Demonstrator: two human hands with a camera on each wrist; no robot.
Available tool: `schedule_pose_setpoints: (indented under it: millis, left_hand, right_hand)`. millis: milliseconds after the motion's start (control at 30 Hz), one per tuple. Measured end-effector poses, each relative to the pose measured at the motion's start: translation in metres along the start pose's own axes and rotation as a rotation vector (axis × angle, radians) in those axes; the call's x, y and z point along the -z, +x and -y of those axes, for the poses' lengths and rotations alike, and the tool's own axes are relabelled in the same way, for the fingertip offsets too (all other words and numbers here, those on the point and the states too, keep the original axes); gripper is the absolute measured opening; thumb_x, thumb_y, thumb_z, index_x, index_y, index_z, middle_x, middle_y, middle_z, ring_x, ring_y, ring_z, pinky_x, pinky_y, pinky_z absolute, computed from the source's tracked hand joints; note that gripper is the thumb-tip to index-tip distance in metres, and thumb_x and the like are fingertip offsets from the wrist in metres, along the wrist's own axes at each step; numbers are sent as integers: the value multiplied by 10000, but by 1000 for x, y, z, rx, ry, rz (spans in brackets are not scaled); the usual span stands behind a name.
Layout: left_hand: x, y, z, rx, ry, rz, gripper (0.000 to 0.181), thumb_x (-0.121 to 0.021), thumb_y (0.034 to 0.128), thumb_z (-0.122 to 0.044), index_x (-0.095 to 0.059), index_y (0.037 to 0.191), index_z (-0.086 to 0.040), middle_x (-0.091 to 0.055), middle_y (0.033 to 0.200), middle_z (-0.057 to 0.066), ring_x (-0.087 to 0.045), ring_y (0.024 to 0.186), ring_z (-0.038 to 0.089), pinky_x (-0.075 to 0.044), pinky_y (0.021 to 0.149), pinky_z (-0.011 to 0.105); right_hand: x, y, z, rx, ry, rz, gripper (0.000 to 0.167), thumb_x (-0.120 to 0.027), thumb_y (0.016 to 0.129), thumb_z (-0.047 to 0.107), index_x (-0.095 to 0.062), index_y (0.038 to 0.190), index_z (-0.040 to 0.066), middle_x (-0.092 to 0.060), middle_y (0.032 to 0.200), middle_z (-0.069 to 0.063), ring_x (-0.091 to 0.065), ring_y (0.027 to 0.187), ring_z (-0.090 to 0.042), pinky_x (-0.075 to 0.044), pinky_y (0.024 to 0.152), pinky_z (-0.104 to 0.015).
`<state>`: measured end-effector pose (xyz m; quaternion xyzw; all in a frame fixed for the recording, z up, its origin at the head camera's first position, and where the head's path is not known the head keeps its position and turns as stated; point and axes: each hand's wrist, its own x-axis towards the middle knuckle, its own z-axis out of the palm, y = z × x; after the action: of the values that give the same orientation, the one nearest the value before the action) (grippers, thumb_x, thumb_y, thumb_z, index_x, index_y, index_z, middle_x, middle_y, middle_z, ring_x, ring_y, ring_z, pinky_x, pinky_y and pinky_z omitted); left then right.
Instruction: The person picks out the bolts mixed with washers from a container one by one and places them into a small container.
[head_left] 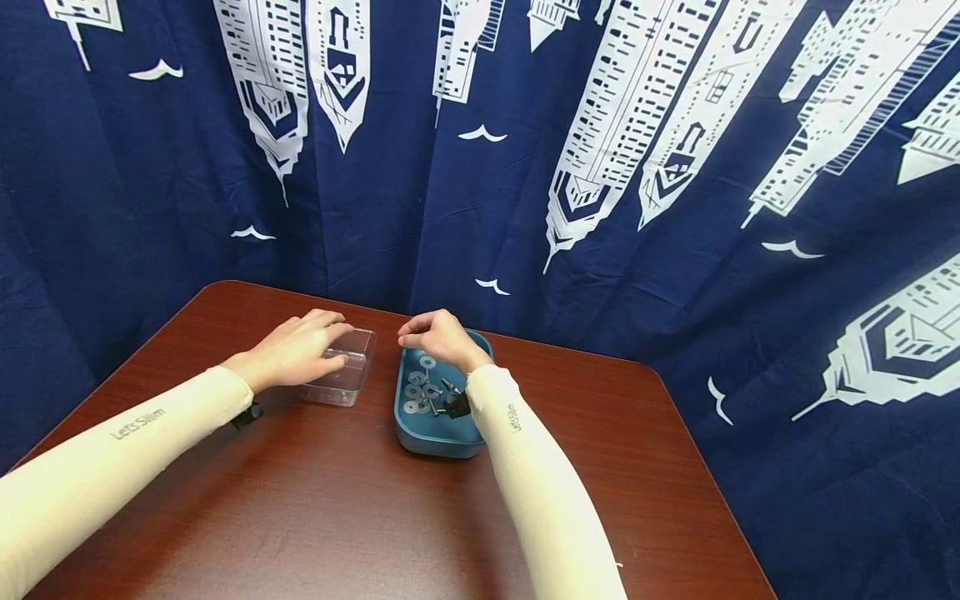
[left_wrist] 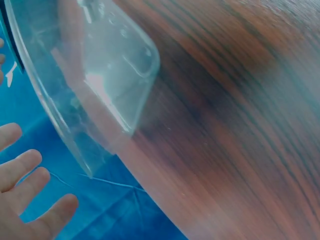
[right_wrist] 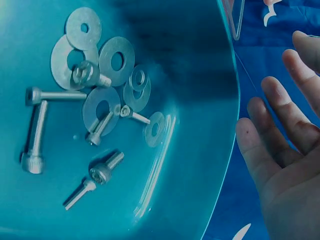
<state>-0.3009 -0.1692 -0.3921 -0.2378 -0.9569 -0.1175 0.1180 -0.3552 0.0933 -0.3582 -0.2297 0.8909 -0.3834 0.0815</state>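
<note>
My left hand (head_left: 303, 350) is above the clear plastic box (head_left: 343, 398), its fingers spread. In the left wrist view those fingers stand apart beside the clear box (left_wrist: 115, 80), and nothing is held in them. Over the far left rim of the blue tray (head_left: 442, 443) is my right hand (head_left: 446, 340), thumb near the fingertips. The right wrist view shows its fingers loosely extended beyond the rim, with no object visible in them. Flat metal washers (right_wrist: 106, 60) lie together on the tray floor, among several socket-head screws (right_wrist: 62, 95) of different lengths.
Both containers stand near the far edge of a reddish-brown wooden table (head_left: 300, 500), the box left of the tray with a narrow gap between them. A dark blue curtain (head_left: 480, 217) printed with white buildings hangs right behind the table.
</note>
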Motion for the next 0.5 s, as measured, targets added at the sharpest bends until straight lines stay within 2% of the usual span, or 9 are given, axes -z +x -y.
schedule_pose_setpoints:
  millis: [500]
  left_hand:
    - [-3, 12, -17, -14, -19, 2, 506, -627, 923, -324, -610, 1360, -69, -546, 1412, 168, -462, 1338, 346, -426, 1049, 569]
  right_hand:
    - [7, -6, -12, -13, 21, -16, 123, -746, 903, 208, -788, 987, 129, -749, 951, -4, -649, 887, -141, -535, 816, -273]
